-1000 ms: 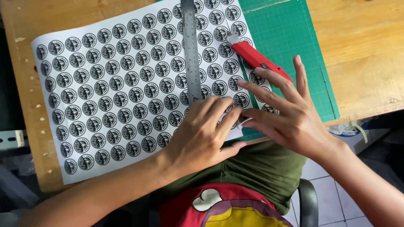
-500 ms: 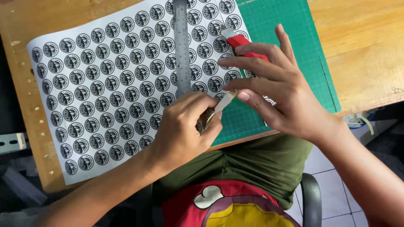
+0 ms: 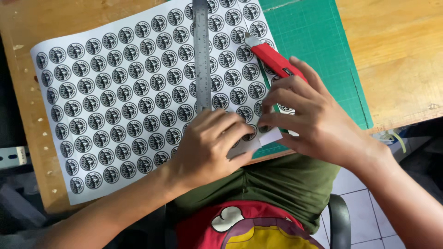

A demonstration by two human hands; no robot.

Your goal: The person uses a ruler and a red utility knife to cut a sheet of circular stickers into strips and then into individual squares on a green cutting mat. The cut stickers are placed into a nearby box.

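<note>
We list a wooden table (image 3: 401, 60) bearing a green cutting mat (image 3: 318, 50), and over both a white sheet (image 3: 115, 97) printed with rows of round black-and-white stickers, crossed upright by a steel ruler (image 3: 201, 50). Our right hand (image 3: 314, 124) lies curled over a red cutter (image 3: 274, 60) at the sheet's right edge. Our left hand (image 3: 207, 145) and right fingertips pinch a small white strip (image 3: 265, 138) at the near edge.

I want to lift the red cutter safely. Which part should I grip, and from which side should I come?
Probably grip the red cutter on its red body, coming from the lower right, where the right hand partly covers it. Its grey metal tip points up-left over the sticker sheet, so keep fingers off that end. The steel ruler lies apart, to its left.
</note>
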